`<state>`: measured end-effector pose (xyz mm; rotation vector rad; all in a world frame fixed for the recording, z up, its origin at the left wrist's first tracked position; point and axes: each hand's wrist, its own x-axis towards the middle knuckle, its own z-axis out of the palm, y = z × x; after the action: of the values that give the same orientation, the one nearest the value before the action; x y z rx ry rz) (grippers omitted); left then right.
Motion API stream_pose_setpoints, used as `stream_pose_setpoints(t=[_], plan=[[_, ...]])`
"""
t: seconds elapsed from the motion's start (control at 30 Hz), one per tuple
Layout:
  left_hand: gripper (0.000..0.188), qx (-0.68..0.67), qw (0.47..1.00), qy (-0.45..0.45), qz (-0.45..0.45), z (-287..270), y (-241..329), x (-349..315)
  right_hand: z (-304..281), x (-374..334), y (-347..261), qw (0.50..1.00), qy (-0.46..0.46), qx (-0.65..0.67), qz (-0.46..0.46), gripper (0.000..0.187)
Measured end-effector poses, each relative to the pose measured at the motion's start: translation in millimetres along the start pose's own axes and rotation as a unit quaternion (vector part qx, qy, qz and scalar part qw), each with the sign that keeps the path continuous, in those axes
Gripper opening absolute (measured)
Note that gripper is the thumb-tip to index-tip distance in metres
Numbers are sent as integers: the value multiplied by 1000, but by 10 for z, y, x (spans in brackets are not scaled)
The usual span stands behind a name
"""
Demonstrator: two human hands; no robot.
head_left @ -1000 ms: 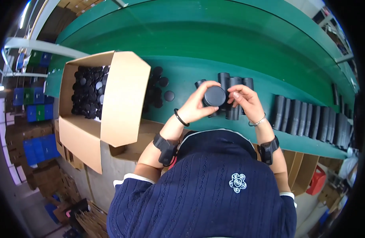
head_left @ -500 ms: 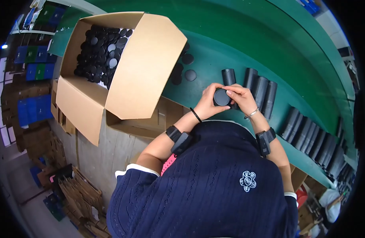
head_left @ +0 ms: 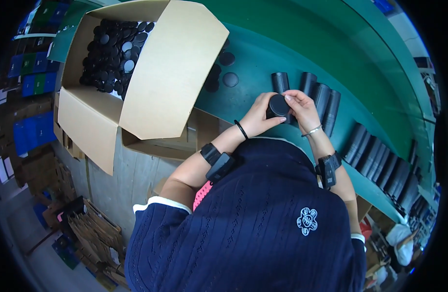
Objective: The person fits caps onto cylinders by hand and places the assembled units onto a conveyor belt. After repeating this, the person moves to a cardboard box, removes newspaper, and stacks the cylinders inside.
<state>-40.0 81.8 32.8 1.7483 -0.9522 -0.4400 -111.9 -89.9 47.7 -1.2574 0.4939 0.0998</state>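
Near the table's front edge, a black cylinder (head_left: 278,105) is held with its round, flat end turned up toward me. My left hand (head_left: 259,116) wraps its side, thumb below the rim. My right hand (head_left: 303,110) grips the opposite side, its thumb and fingers at the edge of the round end. Whether that end is a separate disc cannot be made out. Just beyond the hands a perforated black tube (head_left: 280,82) lies on the green table, partly hidden by them. Several more black tubes (head_left: 321,99) lie to the right of my right hand.
An open cardboard box (head_left: 173,68) full of black discs (head_left: 114,56) stands at the left, one flap reaching over the table. Loose discs (head_left: 230,79) lie beside it. Another open carton (head_left: 199,130) sits below. A long row of black tubes (head_left: 379,160) runs along the right.
The view has shifted slightly, so the box and table sit higher in the picture. The right fingers have changed place on the cylinder's rim, and its round end is tilted differently. Both hands keep hold.
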Motion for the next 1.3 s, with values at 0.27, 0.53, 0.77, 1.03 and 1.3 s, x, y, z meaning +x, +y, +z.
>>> stream_pose_setpoints(t=[0.27, 0.53, 0.77, 1.03, 1.3], plan=[[58, -253, 960, -18, -118, -10, 172, 1, 89, -78, -24, 997, -24, 68, 30, 23], [49, -229, 965, 77, -100, 53, -102, 11, 129, -49, -44, 997, 31, 53, 48, 21], [41, -37, 999, -15, -32, -135, 8, 105, 84, 255, 2, 999, -9, -30, 24, 18], [34, -254, 940, 31, -225, -344, -232, 413, 89, 172, -82, 991, -106, 84, 11, 38], [46, -235, 965, -76, -88, -394, -215, 217, 127, 226, -59, 985, -78, 145, 41, 22]])
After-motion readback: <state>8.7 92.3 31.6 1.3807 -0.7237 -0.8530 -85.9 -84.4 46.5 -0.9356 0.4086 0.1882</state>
